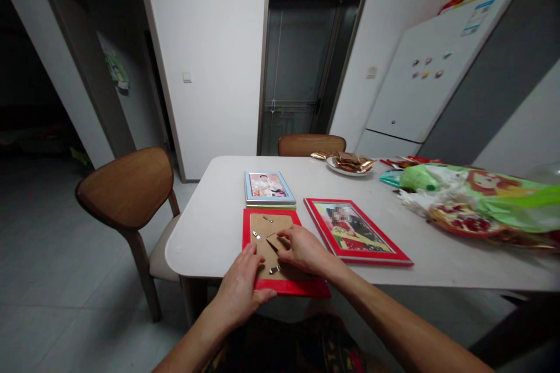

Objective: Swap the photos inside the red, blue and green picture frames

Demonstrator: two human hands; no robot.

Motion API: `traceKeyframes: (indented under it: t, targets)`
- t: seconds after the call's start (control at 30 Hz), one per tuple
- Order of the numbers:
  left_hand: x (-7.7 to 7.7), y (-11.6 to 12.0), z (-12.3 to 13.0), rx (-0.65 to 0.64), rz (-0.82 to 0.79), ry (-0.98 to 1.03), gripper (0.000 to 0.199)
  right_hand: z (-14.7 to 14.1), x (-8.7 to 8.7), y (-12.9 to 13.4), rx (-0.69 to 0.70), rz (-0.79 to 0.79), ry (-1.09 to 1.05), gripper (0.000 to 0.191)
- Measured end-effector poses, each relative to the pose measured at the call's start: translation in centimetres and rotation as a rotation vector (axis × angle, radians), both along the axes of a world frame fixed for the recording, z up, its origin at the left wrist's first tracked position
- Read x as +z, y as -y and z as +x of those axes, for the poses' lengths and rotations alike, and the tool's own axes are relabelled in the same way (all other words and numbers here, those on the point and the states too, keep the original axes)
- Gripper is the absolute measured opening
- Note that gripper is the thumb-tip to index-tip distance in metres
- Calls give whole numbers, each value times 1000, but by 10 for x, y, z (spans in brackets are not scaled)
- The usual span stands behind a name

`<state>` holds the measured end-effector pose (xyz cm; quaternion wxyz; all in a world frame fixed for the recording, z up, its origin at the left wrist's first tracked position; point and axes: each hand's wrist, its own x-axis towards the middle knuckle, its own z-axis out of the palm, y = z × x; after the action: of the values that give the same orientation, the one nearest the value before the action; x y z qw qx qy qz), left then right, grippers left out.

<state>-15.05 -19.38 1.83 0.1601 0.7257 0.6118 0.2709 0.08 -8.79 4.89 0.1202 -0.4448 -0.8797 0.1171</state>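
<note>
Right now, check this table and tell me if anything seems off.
The red frame lies face down, its brown backing bared and metal clips on it, unlike the blue frame and second red frame face up beside it.

1. My right fingers hide part of the brown stand flap, so I can't see how it joins the backing of the red picture frame.
2. My left hand covers that backing's lower left corner.
3. The photo in the other red frame is pixelated near its top.
4. The printed bag runs past the right edge.
5. The fridge magnets are too small to make out.
</note>
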Motion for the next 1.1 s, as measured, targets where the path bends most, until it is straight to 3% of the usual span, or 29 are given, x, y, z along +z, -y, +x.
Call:
traceKeyframes:
  t: [0.2,0.33,0.47,0.6,0.73,0.83,0.9,1.0,1.1]
  targets:
    - [5,-9,-9,142,39,224,47,0,19,-1,-3,-26,-72,36]
    - [8,-19,-15,209,79,558,43,-16,28,11,10,-17,-172,38]
    - [12,-20,-40,312,34,1024,38,-31,25,18,84,-4,-293,39]
    - [14,-8,-76,463,-8,1134,37,-14,13,7,-10,67,-254,36]
    - [8,3,-98,509,-59,1122,33,18,-5,-10,-223,85,-41,39]
    - [1,4,-108,544,-88,1016,34,31,-19,-16,-285,51,39,41]
    - [-2,4,-114,564,-89,841,35,33,-26,-19,-288,36,38,43]
    - [-4,4,-119,579,-18,418,36,32,-30,-24,-319,25,-11,46]
    - [-2,7,-107,560,125,47,38,34,-28,-30,-392,-56,-143,51]
